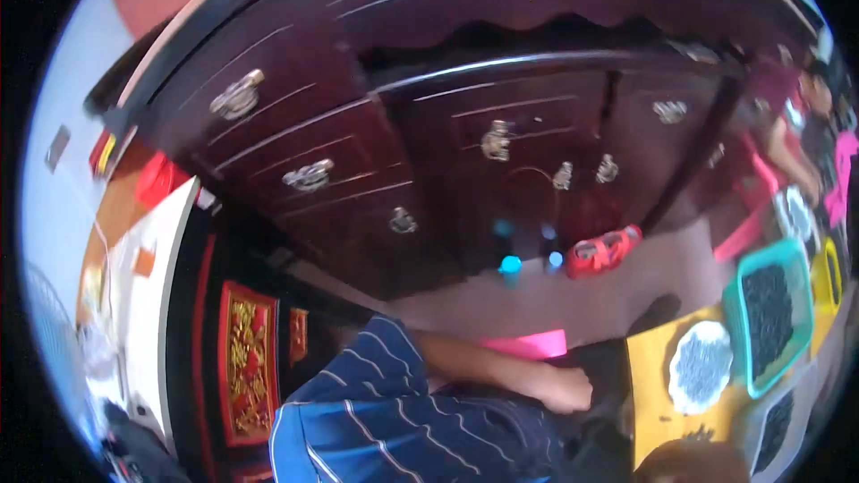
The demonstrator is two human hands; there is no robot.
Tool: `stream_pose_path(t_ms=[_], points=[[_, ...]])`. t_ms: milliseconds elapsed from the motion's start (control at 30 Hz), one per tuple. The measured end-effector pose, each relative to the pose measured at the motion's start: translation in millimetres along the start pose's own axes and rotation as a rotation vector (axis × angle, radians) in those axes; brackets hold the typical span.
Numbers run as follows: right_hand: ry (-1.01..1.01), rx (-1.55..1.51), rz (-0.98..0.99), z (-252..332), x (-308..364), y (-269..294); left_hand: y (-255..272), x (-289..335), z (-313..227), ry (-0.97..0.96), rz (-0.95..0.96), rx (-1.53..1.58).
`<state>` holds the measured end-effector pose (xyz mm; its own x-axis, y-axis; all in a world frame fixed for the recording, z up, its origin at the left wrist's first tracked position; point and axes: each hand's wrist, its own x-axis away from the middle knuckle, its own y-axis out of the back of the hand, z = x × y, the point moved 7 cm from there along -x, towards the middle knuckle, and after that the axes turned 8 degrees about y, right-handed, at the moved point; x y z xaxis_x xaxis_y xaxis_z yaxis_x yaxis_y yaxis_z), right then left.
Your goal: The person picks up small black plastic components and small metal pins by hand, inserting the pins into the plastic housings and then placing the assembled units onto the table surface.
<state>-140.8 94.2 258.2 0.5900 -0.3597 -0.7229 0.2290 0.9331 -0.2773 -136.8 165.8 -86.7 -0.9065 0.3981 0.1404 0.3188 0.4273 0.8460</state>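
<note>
My left hand (565, 391) lies at the end of a bare forearm that comes out of a navy striped sleeve. Its fingers look curled closed over dark cloth, but blur hides whether anything is inside them. Beside it stands a yellow board (649, 367) with a scalloped white dish (701, 365) on it, filled with greyish bits. A few small dark pieces (698, 434) lie on the board's near part. A blurred brown rounded shape (693, 463) cuts in at the lower edge. I cannot make out my right hand.
A turquoise basket (739, 322) of dark pieces and a clear tub (789, 434) stand right. Ahead rises a dark wood cabinet (358, 143) with metal handles. Red shoes (604, 250) and a pink item (528, 344) lie on the floor. Another person (796, 143) sits far right.
</note>
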Motion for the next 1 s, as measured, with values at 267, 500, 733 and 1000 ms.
stream_pose_path(t_ms=[267, 500, 733, 1000], points=[[-0.143, 0.959, -0.058, -29.7, -160.5, 134.3, 17.2, 34.0, 15.7, -0.099, -0.049, -0.123], [-0.098, 0.984, -0.444, -118.8, -296.6, 198.2, 19.0, 55.3, 16.0, -0.048, -0.121, -0.052], [-0.065, 1.297, -0.154, -194.3, -392.0, 171.8, 28.8, 87.3, 39.3, -0.025, -0.121, 0.132], [-0.422, 1.167, -0.074, -269.4, -426.4, 172.1, 31.2, 98.2, 43.3, -0.054, -0.057, 0.319]])
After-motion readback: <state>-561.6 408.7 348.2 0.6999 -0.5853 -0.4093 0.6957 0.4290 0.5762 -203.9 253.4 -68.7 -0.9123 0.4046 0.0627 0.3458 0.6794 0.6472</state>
